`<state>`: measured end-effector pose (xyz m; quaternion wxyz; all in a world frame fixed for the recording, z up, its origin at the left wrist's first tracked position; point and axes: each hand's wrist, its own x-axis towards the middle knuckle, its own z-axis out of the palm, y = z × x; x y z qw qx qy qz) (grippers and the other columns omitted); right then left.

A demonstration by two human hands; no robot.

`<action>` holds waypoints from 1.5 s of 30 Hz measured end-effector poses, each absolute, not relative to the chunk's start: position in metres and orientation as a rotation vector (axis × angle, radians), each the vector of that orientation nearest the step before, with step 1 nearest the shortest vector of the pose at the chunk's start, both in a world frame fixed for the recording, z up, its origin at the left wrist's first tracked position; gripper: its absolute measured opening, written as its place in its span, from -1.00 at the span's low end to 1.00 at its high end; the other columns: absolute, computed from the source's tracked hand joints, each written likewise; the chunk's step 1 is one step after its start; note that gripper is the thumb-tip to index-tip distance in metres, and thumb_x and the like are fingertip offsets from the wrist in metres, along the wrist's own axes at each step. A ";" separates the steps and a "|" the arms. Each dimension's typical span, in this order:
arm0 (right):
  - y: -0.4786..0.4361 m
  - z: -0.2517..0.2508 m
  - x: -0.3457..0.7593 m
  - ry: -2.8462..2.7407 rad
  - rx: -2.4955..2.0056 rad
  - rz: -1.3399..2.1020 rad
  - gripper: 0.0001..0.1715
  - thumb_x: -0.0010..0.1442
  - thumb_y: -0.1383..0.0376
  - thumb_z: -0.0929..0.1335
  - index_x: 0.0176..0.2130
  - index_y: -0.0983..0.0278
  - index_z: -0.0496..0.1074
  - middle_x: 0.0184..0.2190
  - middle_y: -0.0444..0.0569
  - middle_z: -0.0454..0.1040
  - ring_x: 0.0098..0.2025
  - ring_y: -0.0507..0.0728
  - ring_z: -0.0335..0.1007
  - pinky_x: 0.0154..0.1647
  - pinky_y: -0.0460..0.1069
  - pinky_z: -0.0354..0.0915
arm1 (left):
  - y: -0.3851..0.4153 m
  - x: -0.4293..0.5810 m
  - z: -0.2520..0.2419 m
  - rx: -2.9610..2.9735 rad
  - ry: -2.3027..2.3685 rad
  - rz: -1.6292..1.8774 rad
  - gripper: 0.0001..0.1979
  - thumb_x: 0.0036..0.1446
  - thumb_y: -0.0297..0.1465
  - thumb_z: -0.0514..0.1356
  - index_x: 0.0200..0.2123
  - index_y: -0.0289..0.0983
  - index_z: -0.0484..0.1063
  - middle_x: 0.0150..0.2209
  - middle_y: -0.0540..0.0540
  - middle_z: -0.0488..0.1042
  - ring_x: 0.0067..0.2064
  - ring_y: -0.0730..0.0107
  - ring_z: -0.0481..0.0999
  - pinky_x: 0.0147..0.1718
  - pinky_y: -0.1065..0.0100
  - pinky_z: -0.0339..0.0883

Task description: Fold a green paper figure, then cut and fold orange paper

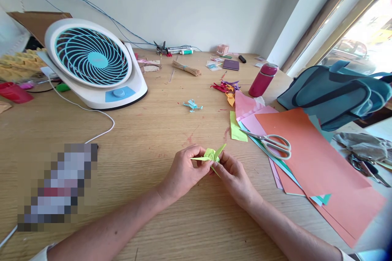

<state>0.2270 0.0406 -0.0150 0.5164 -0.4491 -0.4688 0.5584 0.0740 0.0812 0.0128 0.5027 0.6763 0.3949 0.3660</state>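
Note:
A lime-green folded paper figure (211, 154) with pointed arms sticking out sits between my two hands, above the middle of the wooden table. My left hand (186, 168) pinches it from the left with thumb and fingers. From the right, my right hand (234, 173) pinches it too, and the two thumb tips meet at its near side. My fingers hide part of its underside. Farther back lies a light-blue folded paper figure (192, 105). A flat piece of lime-green paper (237, 127) rests to the right, beside the coloured sheets.
Scissors (271, 142) lie on stacked coloured paper (306, 151) at the right. Behind stand a magenta bottle (263, 80) and a teal bag (330, 89). A white fan (94, 61) occupies the left back, its cable (107, 128) near a blurred-out object (61, 185). Small folded papers (228, 89) lie beyond.

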 end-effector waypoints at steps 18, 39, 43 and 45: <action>0.041 -0.016 0.227 -1.025 -1.061 1.389 -0.63 0.12 0.02 0.47 -0.36 0.23 0.37 -0.47 -0.12 0.47 -0.40 0.07 0.40 -0.26 -0.01 0.33 | 0.089 0.073 0.007 1.466 0.907 0.853 -0.95 0.06 -0.45 0.21 -0.44 -0.29 0.43 -0.45 0.02 0.49 -0.40 0.43 0.52 -0.38 0.46 0.44; 0.041 -0.012 0.230 -1.017 -1.058 1.331 -0.69 0.10 0.07 0.48 -0.38 0.23 0.43 -0.43 -0.13 0.38 -0.38 0.05 0.23 -0.30 -0.06 0.20 | 0.094 0.068 0.021 1.422 0.851 0.796 -0.85 0.10 -0.34 0.25 -0.38 -0.32 0.54 -0.38 -0.05 0.58 -0.30 0.36 0.53 -0.25 0.39 0.38; 0.040 -0.015 0.229 -0.947 -1.052 1.362 -0.71 0.10 0.09 0.48 -0.39 0.22 0.43 -0.43 -0.14 0.39 -0.39 0.03 0.23 -0.31 -0.07 0.21 | 0.091 0.070 0.020 1.422 0.825 0.824 -0.87 0.10 -0.36 0.24 -0.39 -0.31 0.53 -0.40 -0.04 0.56 -0.29 0.36 0.54 -0.24 0.38 0.39; 0.040 -0.015 0.229 -0.942 -1.054 1.372 -0.70 0.07 0.08 0.49 -0.39 0.22 0.43 -0.42 -0.14 0.40 -0.39 0.04 0.24 -0.30 -0.06 0.22 | 0.091 0.071 0.018 1.436 0.851 0.844 -0.88 0.09 -0.37 0.25 -0.42 -0.31 0.50 -0.44 -0.02 0.54 -0.33 0.38 0.52 -0.27 0.39 0.39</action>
